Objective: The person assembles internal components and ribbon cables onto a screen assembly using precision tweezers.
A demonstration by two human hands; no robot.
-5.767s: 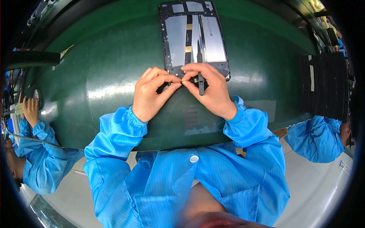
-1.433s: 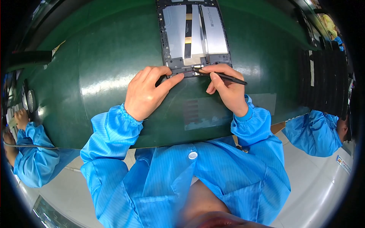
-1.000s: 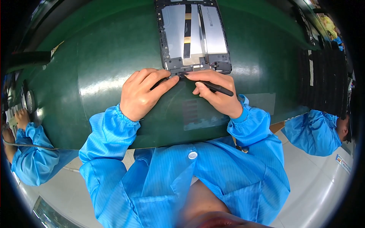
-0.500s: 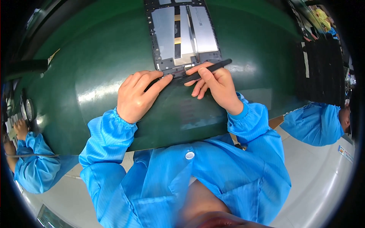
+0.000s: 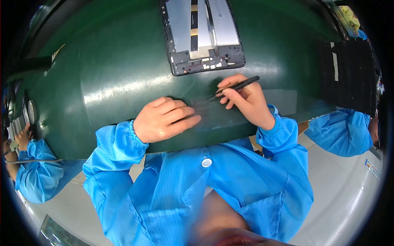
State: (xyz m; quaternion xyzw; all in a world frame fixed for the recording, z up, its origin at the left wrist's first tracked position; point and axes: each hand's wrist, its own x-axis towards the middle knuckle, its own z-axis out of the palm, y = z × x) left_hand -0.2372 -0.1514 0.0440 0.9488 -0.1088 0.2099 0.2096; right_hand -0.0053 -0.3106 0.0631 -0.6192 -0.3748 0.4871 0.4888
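Observation:
A tablet [image 5: 232,60] lies opened up on the green work surface, its silver battery cells [image 5: 225,30] and dark lower boards facing up. My left hand [image 5: 164,119] is below the tablet, apart from it, palm down over the surface. Its fingers are loosely bent and apart, with nothing visible in them; the underside of the hand is hidden. In my right hand [image 5: 251,102], to the right and below the tablet, are black tweezers [image 5: 245,83] pinched between thumb and fingers. Their tips point left and down and are slightly blurred, touching no part of the tablet.
The green work surface [image 5: 119,82] spreads around the tablet. At the right stands a black ridged stack [image 5: 349,78]. A co-worker's hand [image 5: 23,137] is at the left beside a round mesh object [image 5: 32,111]; another person's blue sleeve [image 5: 340,133] shows at the right.
My left hand has let go of the tablet's lower edge and come back toward me. My right hand, still holding the tweezers, has moved off the tablet, to the right and nearer me.

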